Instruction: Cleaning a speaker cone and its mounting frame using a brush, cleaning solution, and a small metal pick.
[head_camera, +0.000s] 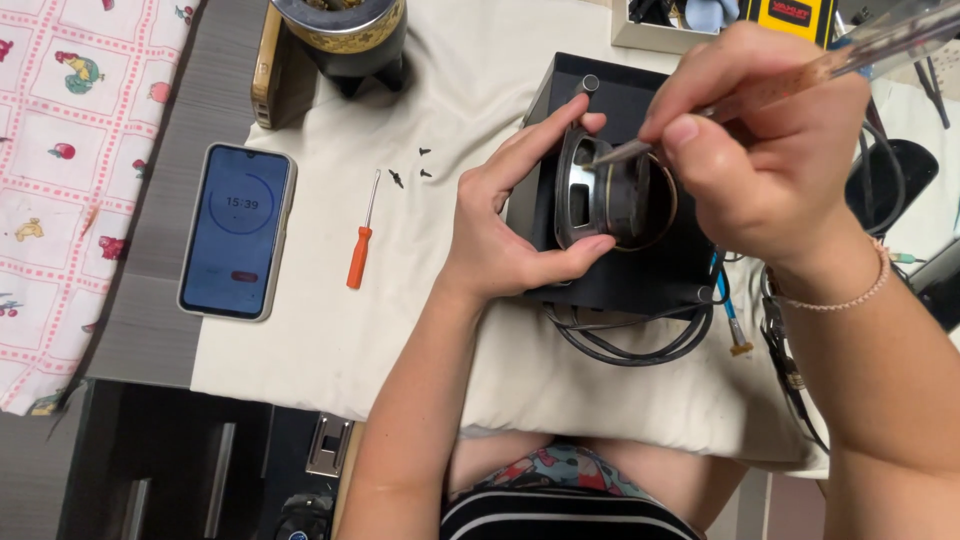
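Observation:
A black speaker box (620, 285) lies on a cream cloth (330, 330). My left hand (510, 225) grips a round speaker driver (600, 195), tilted up out of the box, thumb and fingers on its metal rim. My right hand (765, 150) holds a tool with a clear handle (860, 50); its metal tip touches the back of the driver near the rim. Black cables (630, 345) loop out from under the box toward me.
A small orange-handled screwdriver (360, 245) and a few black screws (410, 170) lie on the cloth left of the box. A phone (237, 232) with a lit timer screen rests further left. A dark round pot (340, 35) stands at the back, a yellow device (790, 12) at the back right.

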